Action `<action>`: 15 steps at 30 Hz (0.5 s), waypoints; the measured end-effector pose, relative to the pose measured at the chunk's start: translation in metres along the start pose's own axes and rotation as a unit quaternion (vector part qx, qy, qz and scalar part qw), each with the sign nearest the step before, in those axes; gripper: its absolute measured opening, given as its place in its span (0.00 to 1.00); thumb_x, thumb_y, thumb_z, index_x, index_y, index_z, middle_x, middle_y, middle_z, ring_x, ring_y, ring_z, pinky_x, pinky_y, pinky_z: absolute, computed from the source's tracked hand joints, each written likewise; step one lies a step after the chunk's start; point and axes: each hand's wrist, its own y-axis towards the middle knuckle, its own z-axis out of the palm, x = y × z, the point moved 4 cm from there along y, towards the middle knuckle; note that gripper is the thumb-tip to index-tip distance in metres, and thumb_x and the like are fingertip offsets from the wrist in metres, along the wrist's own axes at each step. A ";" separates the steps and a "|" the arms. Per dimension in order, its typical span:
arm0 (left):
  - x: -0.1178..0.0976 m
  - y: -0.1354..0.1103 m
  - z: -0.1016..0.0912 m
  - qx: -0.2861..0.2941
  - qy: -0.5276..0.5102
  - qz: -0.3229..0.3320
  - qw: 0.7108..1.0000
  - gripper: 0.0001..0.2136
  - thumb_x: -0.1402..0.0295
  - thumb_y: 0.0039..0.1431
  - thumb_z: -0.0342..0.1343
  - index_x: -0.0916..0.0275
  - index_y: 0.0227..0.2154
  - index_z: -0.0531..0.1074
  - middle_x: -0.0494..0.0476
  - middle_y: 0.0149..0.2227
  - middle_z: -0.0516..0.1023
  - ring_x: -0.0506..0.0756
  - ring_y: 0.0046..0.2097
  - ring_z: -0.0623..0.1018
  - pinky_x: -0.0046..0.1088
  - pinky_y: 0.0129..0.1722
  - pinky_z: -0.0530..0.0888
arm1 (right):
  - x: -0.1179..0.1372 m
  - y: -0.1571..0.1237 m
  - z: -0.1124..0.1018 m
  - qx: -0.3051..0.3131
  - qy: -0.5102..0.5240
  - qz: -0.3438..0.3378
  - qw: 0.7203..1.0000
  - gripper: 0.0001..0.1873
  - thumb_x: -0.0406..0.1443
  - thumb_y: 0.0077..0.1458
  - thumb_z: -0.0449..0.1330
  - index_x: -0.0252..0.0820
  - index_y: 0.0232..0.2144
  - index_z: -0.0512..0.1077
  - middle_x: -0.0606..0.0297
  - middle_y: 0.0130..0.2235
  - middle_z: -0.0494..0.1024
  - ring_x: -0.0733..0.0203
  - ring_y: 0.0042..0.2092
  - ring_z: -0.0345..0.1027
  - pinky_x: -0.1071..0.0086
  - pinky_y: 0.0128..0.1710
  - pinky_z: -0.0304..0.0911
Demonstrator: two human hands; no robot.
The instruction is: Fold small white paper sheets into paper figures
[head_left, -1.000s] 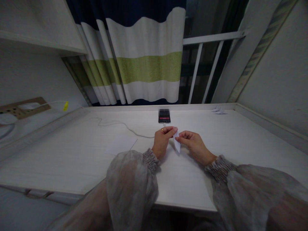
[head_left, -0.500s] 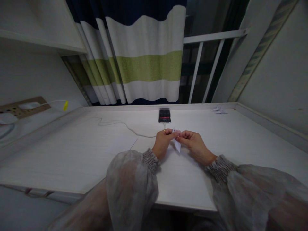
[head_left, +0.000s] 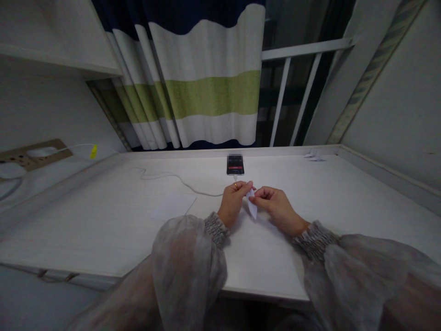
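Note:
Both of my hands meet over the middle of the white desk (head_left: 103, 239) and pinch a small folded white paper piece (head_left: 252, 208) between them. My left hand (head_left: 233, 201) grips its upper left edge with thumb and fingers closed; a ring shows on one finger. My right hand (head_left: 277, 208) pinches the top from the right. The paper's pointed lower end hangs down toward the desk. Sheer grey sleeves cover both forearms.
A phone (head_left: 235, 164) lies just beyond my hands with a white cable (head_left: 179, 179) running left to a power strip (head_left: 31, 156). A flat white paper sheet (head_left: 173, 205) lies to the left. Small folded paper shapes (head_left: 313, 155) sit at the far right corner. Curtain and railing stand behind.
My fingers have shifted slightly on the top of the paper piece and come closer together. The hands stay in the same place over the desk.

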 end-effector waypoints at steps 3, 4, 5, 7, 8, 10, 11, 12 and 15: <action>-0.001 -0.001 0.001 0.008 0.032 0.025 0.999 0.11 0.62 0.46 0.56 0.64 0.17 0.68 0.49 0.20 0.66 0.47 0.25 0.64 0.25 0.29 0.61 | 0.001 0.000 0.000 -0.003 0.006 0.008 1.000 0.14 0.39 0.29 0.67 0.38 0.15 0.66 0.71 0.17 0.68 0.71 0.20 0.57 0.73 0.21 0.51; -0.002 -0.001 0.001 0.011 0.037 0.030 0.999 0.11 0.62 0.47 0.55 0.64 0.17 0.67 0.49 0.20 0.65 0.47 0.25 0.63 0.24 0.29 0.60 | 0.001 -0.001 0.000 -0.004 0.007 0.010 1.000 0.13 0.39 0.29 0.67 0.38 0.15 0.66 0.71 0.17 0.68 0.71 0.20 0.56 0.73 0.21 0.51; -0.001 -0.001 0.001 0.012 0.041 0.032 0.999 0.12 0.61 0.47 0.54 0.64 0.17 0.67 0.48 0.20 0.64 0.47 0.25 0.63 0.24 0.29 0.60 | 0.001 -0.001 0.000 -0.004 0.006 0.012 1.000 0.13 0.38 0.29 0.67 0.39 0.15 0.66 0.71 0.17 0.67 0.71 0.19 0.56 0.73 0.20 0.51; -0.001 -0.001 0.002 0.018 0.046 0.036 0.998 0.12 0.61 0.48 0.53 0.63 0.18 0.67 0.48 0.20 0.64 0.47 0.26 0.62 0.24 0.28 0.60 | 0.000 -0.001 0.000 -0.005 0.003 0.018 1.000 0.13 0.38 0.29 0.66 0.39 0.14 0.65 0.72 0.16 0.67 0.72 0.19 0.55 0.73 0.20 0.49; -0.001 0.000 0.002 0.020 0.046 0.041 0.998 0.12 0.60 0.49 0.53 0.63 0.19 0.67 0.49 0.20 0.64 0.47 0.26 0.63 0.24 0.28 0.60 | 0.000 -0.001 0.000 -0.003 0.002 0.018 1.000 0.13 0.38 0.30 0.66 0.39 0.14 0.65 0.72 0.16 0.67 0.72 0.19 0.55 0.73 0.20 0.49; -0.002 0.003 -0.001 0.011 0.031 0.058 0.998 0.12 0.59 0.49 0.53 0.63 0.21 0.69 0.49 0.22 0.65 0.47 0.26 0.63 0.24 0.29 0.60 | -0.001 -0.002 0.000 0.007 0.001 0.016 1.000 0.13 0.38 0.30 0.66 0.39 0.14 0.65 0.72 0.16 0.67 0.71 0.19 0.55 0.73 0.20 0.50; -0.003 0.004 -0.003 -0.001 0.017 0.065 0.998 0.12 0.58 0.49 0.54 0.63 0.22 0.69 0.49 0.22 0.65 0.47 0.27 0.64 0.24 0.29 0.61 | -0.001 -0.002 0.001 0.014 0.001 0.016 1.000 0.13 0.38 0.30 0.66 0.39 0.14 0.66 0.72 0.17 0.67 0.71 0.19 0.56 0.73 0.20 0.51; -0.003 0.006 -0.006 -0.016 0.002 0.068 0.998 0.12 0.58 0.48 0.54 0.63 0.23 0.70 0.49 0.23 0.65 0.47 0.27 0.64 0.23 0.29 0.61 | -0.001 -0.003 0.001 0.019 0.003 0.017 1.000 0.12 0.38 0.30 0.66 0.39 0.14 0.66 0.72 0.17 0.68 0.71 0.19 0.56 0.73 0.21 0.51; -0.001 0.009 -0.013 -0.053 -0.036 0.036 0.997 0.14 0.55 0.46 0.55 0.64 0.23 0.70 0.50 0.23 0.66 0.46 0.26 0.64 0.23 0.28 0.62 | -0.001 -0.003 0.000 0.013 0.014 0.025 1.000 0.12 0.38 0.30 0.66 0.39 0.14 0.66 0.71 0.17 0.68 0.71 0.19 0.56 0.73 0.21 0.51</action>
